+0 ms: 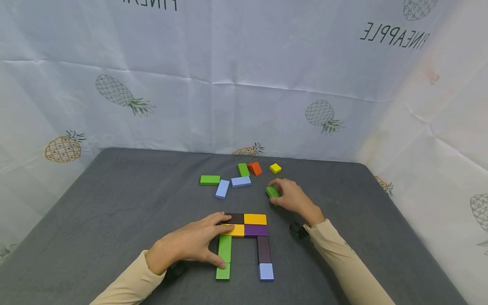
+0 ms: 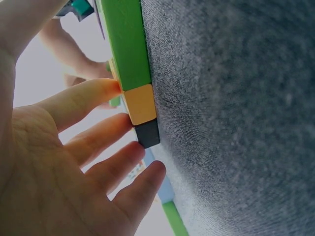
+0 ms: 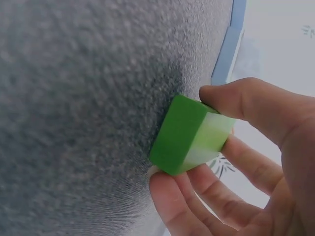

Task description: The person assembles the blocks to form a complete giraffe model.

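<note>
My right hand [image 1: 292,197] pinches a green block [image 3: 179,135] between thumb and fingers, low over or on the dark cloth, right of the laid-out blocks. With fingers spread, my left hand [image 1: 190,239] rests along the left side of that layout. Its fingertips touch the dark brown block [image 1: 236,218] and the yellow block [image 1: 239,231], and its thumb lies on a green block [image 1: 223,273]. Beside these are another yellow block [image 1: 255,219], a purple block [image 1: 256,230], a long green block [image 1: 225,248], a dark purplish block [image 1: 264,250] and a light blue block [image 1: 266,272].
Toward the back lie loose blocks: a green one [image 1: 210,180], two light blue ones, [image 1: 222,189] among them, another green block [image 1: 243,169], an orange-red block [image 1: 254,168] and a small yellow block [image 1: 275,168]. A pineapple-print curtain [image 1: 228,114] hangs behind the table [image 1: 133,190].
</note>
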`<state>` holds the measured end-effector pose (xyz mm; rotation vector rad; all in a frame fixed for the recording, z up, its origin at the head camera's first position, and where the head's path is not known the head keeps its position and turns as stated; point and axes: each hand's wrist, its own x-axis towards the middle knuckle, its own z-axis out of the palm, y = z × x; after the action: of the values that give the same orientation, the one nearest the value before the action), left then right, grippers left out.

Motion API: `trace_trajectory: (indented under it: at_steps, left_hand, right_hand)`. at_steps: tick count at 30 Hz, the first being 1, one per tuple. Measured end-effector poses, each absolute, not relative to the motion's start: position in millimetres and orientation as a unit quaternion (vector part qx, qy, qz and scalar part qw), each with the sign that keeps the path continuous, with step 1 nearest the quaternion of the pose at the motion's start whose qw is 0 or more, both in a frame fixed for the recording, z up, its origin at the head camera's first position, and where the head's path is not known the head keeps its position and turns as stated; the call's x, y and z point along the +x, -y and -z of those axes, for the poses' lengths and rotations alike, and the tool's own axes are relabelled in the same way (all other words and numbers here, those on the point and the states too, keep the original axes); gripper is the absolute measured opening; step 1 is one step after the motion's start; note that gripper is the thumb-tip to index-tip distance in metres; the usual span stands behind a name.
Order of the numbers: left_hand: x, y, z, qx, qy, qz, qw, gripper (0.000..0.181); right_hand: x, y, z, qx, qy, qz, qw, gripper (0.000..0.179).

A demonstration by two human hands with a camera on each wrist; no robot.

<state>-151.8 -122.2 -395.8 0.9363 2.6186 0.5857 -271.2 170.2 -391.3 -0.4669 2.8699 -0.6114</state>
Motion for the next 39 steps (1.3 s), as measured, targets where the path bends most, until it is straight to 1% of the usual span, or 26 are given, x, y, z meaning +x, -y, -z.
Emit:
trace_trajectory:
  at_steps: [9,21,29,36,39]
  left_hand:
    - [-151.6,122.3,395.3,0.322,-0.911,-0.209,0.153,0.084]
    - [-151.0,122.4,394.7,0.321,-0.911,-0.211,0.153,0.084]
    - [-150.9,122.2,395.8,0.324,-0.911,-0.208,0.147,0.084]
    - [-151.5,122.2,395.7,0.324,-0.911,-0.208,0.149,0.084]
    - [-151.4,122.2,395.8,0.325,-0.91,-0.209,0.149,0.084]
  right_hand:
    - [-260.4,-172.5,395.2,-0.146,-0.966,0.196,0.086,0.048]
    - [-249.0,-173.9,391.8,-0.128,-0.957,0.229,0.121,0.051]
    - [-241.2,-176.0,390.5,-0.161,-0.955,0.22,0.117,0.043]
    - [-234.6,-177.3,390.5,-0.159,-0.943,0.251,0.149,0.042]
    - [-231.7,-177.4,390.7,-0.153,-0.941,0.259,0.153,0.042]
